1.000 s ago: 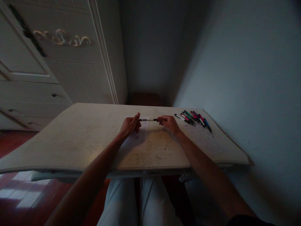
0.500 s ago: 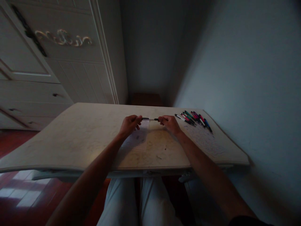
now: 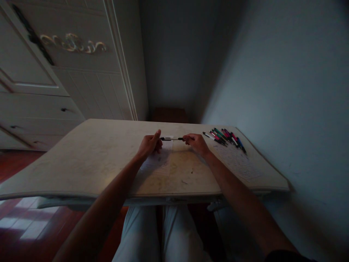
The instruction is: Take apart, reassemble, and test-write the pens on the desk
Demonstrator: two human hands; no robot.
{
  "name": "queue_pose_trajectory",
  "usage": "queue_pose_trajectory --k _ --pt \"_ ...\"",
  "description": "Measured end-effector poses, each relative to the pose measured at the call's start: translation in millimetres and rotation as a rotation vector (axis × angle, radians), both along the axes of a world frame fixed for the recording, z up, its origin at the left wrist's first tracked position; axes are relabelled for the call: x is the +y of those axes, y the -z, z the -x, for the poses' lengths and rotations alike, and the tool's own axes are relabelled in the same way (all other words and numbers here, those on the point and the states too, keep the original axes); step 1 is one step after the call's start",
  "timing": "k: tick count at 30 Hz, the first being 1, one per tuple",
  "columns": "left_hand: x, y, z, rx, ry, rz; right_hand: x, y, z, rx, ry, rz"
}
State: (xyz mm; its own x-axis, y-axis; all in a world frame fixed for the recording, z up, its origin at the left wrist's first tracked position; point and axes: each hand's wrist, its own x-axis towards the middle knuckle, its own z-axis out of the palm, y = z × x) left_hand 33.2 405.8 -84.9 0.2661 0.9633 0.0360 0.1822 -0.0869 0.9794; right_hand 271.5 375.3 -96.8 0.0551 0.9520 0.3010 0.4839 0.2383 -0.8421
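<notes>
A white pen (image 3: 173, 138) with black ends is held level above the table, stretched between both hands. My right hand (image 3: 196, 143) pinches its black right end between thumb and fingers. At the other end, my left hand (image 3: 148, 145) has its fingers curled by the pen's tip and its thumb raised; the exact contact there is partly hidden. Below the left hand lies a sheet of paper (image 3: 160, 160) with faint marks, partly covered by that hand and forearm.
Several colored pens (image 3: 225, 137) lie in a loose group at the right rear of the white table (image 3: 103, 156). Next to them rests a sheet covered in handwriting (image 3: 240, 162). A wall (image 3: 300, 91) borders the right side; a white cabinet (image 3: 95, 87) stands behind on the left.
My left thumb has lifted off the pen and now points up, and its fingers have curled in. The pen has shifted slightly left, showing more of its left part.
</notes>
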Motion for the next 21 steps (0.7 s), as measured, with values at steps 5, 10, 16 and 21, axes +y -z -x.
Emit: queue_pose_trajectory --k 5,10,16,21 --pt "2.3 3.7 -0.8 -0.108 0.006 -0.125 -0.2 1.1 -1.5 -0.009 0.036 -0.004" --pt "2.4 1.8 -1.3 -0.054 0.033 -0.199 0.1 1.3 -2.2 -0.022 0.034 -0.011" --pt "2.1 0.9 -0.4 0.027 -0.073 -0.212 0.2 -0.1 -1.7 -0.029 0.012 -0.010" --pt "5.7 3.9 0.3 -0.002 -0.101 -0.208 1.6 1.1 -2.7 -0.010 0.018 -0.017"
